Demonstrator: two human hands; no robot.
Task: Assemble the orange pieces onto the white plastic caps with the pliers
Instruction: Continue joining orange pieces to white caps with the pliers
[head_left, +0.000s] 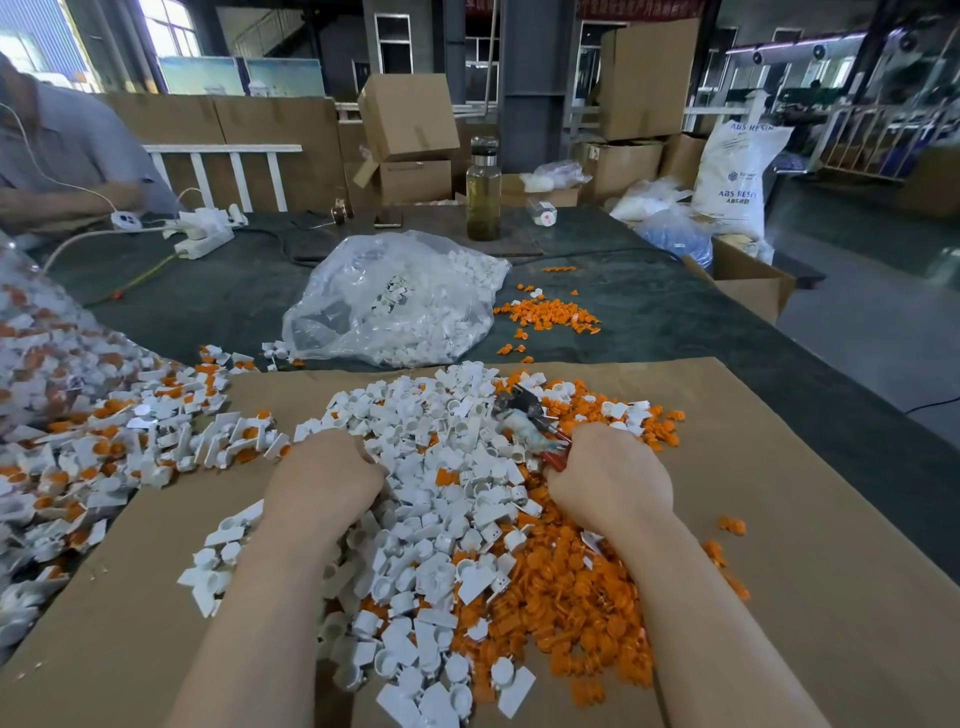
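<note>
The right hand (610, 478) is gripping the red-handled pliers (530, 421), which are lying across the white plastic caps (441, 499) heaped mid-cardboard sheet (831, 519). The left hand (324, 478) is digging into that heap; its grip cannot be determined. Risk: loose orange pieces (571, 582) sliding off the sheet's right edge. The sack (732, 171) reads "ABS RESIN".
</note>
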